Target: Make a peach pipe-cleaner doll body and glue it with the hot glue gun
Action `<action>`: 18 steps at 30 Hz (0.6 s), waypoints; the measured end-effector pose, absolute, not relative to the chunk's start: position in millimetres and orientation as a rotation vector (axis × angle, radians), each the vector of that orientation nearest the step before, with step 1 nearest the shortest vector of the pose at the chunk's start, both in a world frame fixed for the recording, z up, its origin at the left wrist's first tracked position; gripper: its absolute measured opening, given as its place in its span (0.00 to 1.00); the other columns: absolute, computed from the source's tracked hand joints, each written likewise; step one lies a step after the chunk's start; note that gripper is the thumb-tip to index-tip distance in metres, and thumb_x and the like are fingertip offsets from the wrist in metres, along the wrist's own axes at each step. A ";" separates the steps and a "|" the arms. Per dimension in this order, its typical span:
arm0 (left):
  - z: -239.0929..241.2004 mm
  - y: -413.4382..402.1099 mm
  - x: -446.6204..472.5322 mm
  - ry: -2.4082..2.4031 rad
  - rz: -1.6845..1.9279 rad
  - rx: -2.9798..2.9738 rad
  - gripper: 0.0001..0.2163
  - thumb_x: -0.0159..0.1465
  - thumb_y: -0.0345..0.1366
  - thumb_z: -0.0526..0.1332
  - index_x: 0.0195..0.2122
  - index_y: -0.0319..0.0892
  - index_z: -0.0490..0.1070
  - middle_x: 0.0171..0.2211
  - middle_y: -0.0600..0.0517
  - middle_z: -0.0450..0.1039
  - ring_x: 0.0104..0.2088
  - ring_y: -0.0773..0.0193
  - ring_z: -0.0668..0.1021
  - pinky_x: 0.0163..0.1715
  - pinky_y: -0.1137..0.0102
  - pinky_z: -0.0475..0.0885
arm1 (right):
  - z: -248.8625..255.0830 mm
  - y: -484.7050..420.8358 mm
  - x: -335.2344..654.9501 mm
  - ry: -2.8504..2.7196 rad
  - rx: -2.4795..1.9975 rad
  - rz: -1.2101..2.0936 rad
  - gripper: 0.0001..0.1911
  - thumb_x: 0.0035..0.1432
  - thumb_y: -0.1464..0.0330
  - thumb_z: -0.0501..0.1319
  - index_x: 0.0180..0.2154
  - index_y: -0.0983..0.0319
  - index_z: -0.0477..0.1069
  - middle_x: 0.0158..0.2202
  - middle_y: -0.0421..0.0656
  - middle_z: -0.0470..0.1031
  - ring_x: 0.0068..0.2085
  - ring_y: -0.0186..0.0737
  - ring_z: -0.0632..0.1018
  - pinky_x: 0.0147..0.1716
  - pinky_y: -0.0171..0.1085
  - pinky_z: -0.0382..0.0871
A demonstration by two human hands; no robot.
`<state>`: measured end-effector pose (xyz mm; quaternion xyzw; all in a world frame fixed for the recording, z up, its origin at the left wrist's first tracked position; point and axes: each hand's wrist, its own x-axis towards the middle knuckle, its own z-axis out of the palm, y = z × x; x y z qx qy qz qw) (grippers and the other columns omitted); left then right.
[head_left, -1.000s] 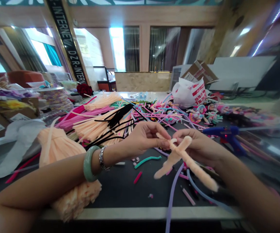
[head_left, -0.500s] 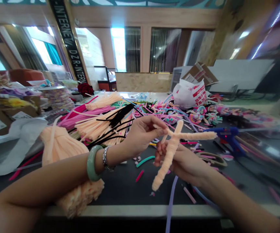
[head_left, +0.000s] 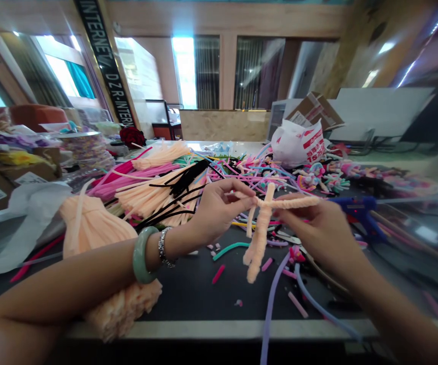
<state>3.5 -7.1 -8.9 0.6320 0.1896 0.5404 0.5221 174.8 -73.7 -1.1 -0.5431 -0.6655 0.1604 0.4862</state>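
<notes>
A peach pipe-cleaner figure (head_left: 262, 223) hangs in front of me over the dark table, with two wound legs, a short upright stub on top and an arm out to each side. My left hand (head_left: 228, 205) pinches its left arm near the middle, where a loose pipe-cleaner end dangles. At the other side, my right hand (head_left: 316, 220) has thumb and fingers closed on the wound right arm, whose tip lies against the fingers. Below my left forearm lies a thick bundle of peach pipe cleaners (head_left: 93, 220).
A blue glue gun (head_left: 359, 210) rests right of my right hand. Loose pipe cleaners, among them a black bunch (head_left: 189, 178), are heaped behind my hands. A white plastic bag (head_left: 298, 144) stands at the back right. Purple strips (head_left: 270, 309) hang over the table's front edge.
My right hand has moved from behind the figure's body up and right to its right arm. The figure has turned so both legs show, and it sits slightly further left.
</notes>
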 end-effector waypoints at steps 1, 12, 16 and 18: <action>-8.9 -7.5 3.1 0.478 1.300 1.538 0.07 0.50 0.31 0.69 0.26 0.38 0.72 0.25 0.56 0.73 0.27 0.72 0.75 0.30 0.76 0.72 | 1.5 -78.1 176.2 -1.573 -1.340 0.070 0.05 0.52 0.70 0.61 0.33 0.61 0.74 0.30 0.41 0.76 0.31 0.40 0.76 0.32 0.38 0.67; -5.0 -14.2 3.4 0.617 1.284 1.607 0.06 0.50 0.32 0.68 0.26 0.38 0.71 0.26 0.54 0.73 0.27 0.69 0.76 0.28 0.73 0.72 | 1.2 -109.1 149.3 -2.058 -1.078 -0.763 0.13 0.52 0.68 0.64 0.41 0.63 0.71 0.39 0.47 0.76 0.40 0.48 0.74 0.39 0.47 0.68; -5.6 -13.5 2.9 0.595 1.283 1.615 0.06 0.50 0.31 0.68 0.26 0.38 0.71 0.26 0.55 0.72 0.26 0.71 0.75 0.29 0.74 0.72 | -1.8 -102.8 150.7 -2.090 -1.041 -0.651 0.02 0.55 0.74 0.61 0.33 0.64 0.72 0.30 0.44 0.77 0.33 0.41 0.74 0.35 0.41 0.68; -5.4 -14.0 2.8 0.591 1.259 1.627 0.06 0.50 0.31 0.68 0.25 0.38 0.71 0.25 0.55 0.73 0.26 0.71 0.75 0.28 0.75 0.71 | 0.3 -103.1 154.1 -2.086 -1.038 -0.577 0.02 0.56 0.74 0.60 0.31 0.64 0.72 0.29 0.43 0.76 0.33 0.40 0.74 0.35 0.39 0.68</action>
